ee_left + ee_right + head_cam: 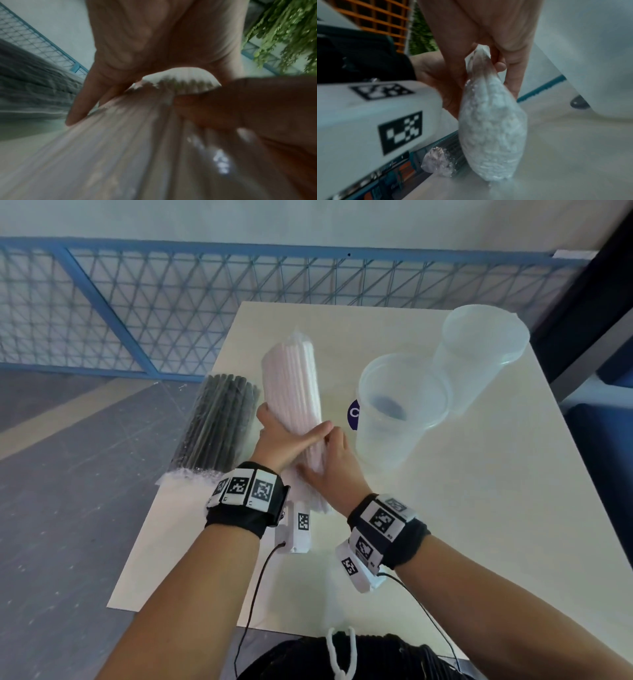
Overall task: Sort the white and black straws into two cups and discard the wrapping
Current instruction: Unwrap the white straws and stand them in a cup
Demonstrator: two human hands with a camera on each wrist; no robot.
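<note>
- The table [479,508] carries everything; both hands work over its near-left part, and the two cups stand beyond and to the right of the right hand.
- The pack of white straws [294,392] runs with its long axis away from the person, far end raised, near end tucked between the two wrists. Both hands sit at its near half.
- The pack of black straws [215,426] lies just left of the left hand, parallel to the white pack and untouched, hanging partly over the table's left edge.
- The nearer cup [397,412] is just right of the right hand; the farther cup [479,350] touches it behind.
- The left hand [284,440] wraps round the white pack from the left, thumb across the top.
- The right hand [334,470] pinches the clear wrapping [477,63] at the pack's near end, fingers curled on the film.
- Judgement: opening comes next, so the pull should run along the pack's axis, toward the person, with the right hand nearer the cups.
</note>
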